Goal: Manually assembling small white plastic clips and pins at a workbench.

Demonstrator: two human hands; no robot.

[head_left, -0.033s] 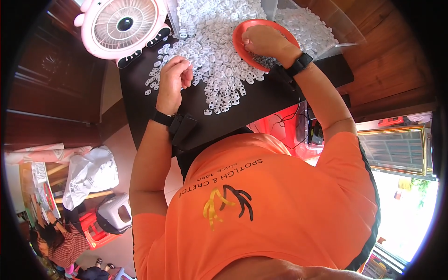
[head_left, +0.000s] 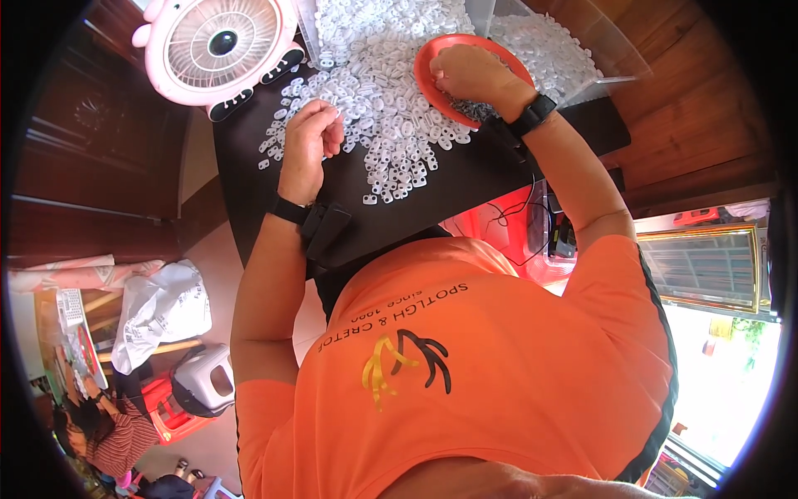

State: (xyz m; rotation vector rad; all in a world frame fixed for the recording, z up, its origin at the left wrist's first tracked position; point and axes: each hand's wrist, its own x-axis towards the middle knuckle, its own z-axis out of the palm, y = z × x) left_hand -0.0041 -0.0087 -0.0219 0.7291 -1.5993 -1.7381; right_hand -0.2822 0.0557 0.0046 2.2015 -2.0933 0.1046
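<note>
My left hand (head_left: 314, 137) is closed above the left part of a pile of small white plastic pieces with holes (head_left: 399, 158). A bit of white shows at its thumb and forefinger, apparently one of those pieces. Over a round orange-red plate (head_left: 426, 71), my right hand (head_left: 472, 73) bends down with its fingers curled together. Small dark grey parts (head_left: 474, 108) lie in that plate, which rests on the white pile. What the right fingertips hold, if anything, is hidden. Each wrist wears a black strap with a dark device.
A pink fan (head_left: 223, 41) stands at the table's far left. Behind the plate is a clear bin of whitish pieces (head_left: 549, 50). The dark table's front edge (head_left: 416, 220) runs close to my body. Beyond, at lower left, another person (head_left: 120, 437) sits near a red stool (head_left: 170, 412).
</note>
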